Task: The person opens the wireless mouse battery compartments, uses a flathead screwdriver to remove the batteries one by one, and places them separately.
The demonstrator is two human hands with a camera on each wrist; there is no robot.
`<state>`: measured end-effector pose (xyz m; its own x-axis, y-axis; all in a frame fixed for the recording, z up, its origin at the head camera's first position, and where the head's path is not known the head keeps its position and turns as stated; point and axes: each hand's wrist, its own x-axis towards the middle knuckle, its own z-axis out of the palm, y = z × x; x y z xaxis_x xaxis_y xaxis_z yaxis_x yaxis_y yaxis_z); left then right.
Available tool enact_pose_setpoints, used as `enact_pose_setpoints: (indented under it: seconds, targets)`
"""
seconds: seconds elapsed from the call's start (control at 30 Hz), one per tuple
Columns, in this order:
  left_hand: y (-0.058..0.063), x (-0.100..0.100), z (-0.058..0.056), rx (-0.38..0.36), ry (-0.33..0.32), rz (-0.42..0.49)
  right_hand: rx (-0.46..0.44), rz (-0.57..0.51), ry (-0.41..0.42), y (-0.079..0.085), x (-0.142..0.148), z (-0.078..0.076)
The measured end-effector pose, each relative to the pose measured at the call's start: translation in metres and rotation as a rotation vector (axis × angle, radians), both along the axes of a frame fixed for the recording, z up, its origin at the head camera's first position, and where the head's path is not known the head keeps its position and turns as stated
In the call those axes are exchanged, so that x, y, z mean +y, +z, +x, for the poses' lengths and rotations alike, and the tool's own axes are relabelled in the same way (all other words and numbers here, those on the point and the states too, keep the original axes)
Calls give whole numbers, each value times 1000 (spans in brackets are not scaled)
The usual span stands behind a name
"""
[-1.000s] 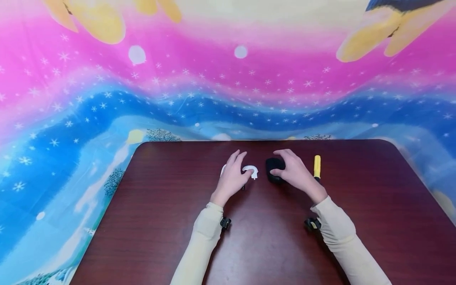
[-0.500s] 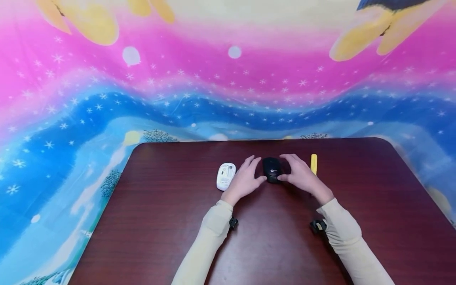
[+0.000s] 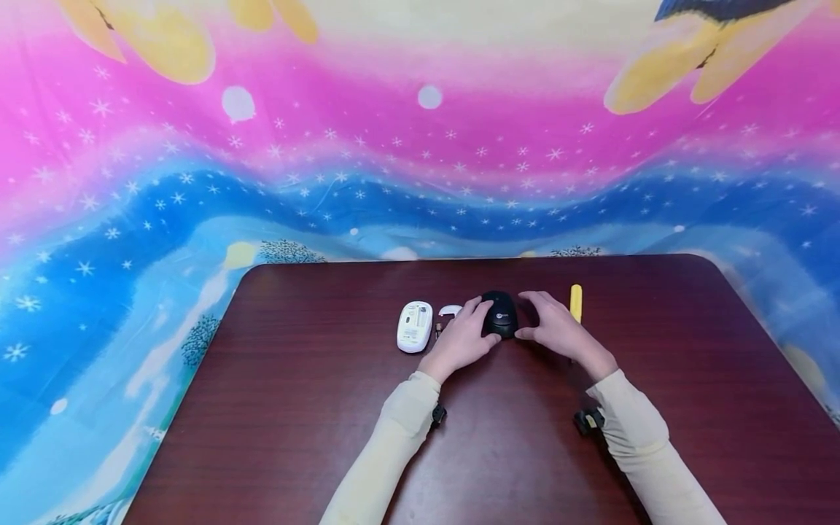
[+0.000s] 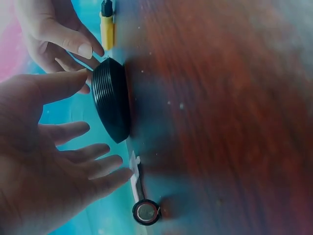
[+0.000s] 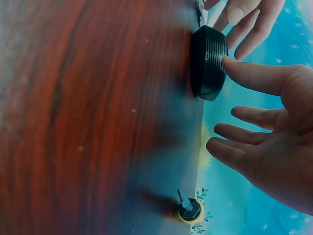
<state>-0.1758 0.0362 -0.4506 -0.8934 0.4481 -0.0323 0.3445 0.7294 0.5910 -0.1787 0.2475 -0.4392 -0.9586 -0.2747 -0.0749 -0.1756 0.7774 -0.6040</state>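
Note:
A black computer mouse (image 3: 504, 310) rests on the table between the two hands. My left hand (image 3: 461, 337) is at its left side, fingers spread and thumb tip right at the mouse's edge in the left wrist view. On the other side my right hand (image 3: 558, 324) has its fingers apart, and the thumb tip meets the mouse's edge in the right wrist view. A white mouse (image 3: 415, 328) lies underside up at the left, its battery bay uncovered. Beside it are a curved white cover (image 3: 449, 310) and a battery (image 4: 146, 212), partly hidden by the left hand in the head view.
A screwdriver with a yellow handle (image 3: 576, 302) lies right of the right hand, its shaft hidden behind that hand in the head view. The dark red wooden table (image 3: 315, 386) ends at a patterned cloth backdrop (image 3: 367, 146).
My left hand has moved right, from over the white cover to the black mouse, revealing the white mouse. My right hand has shifted slightly right, off the black mouse's top to its side.

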Motion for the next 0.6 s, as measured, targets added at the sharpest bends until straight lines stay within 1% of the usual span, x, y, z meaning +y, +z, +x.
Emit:
enact_pose_setpoints:
  seconds: [0.07,0.27,0.43,0.6]
  targets:
    - [-1,2,0,8,-3,-8,-8,1,8,-1,0,0]
    - [-1,6,-1,-2,-21,-33,-13,8,41,-5,-1,1]
    - [-1,9,-2,-5,-29,-49,-29,30,52,-7,-1,1]
    - [1,10,-1,27,-24,-57,-29,38,59,-7,-4,0]
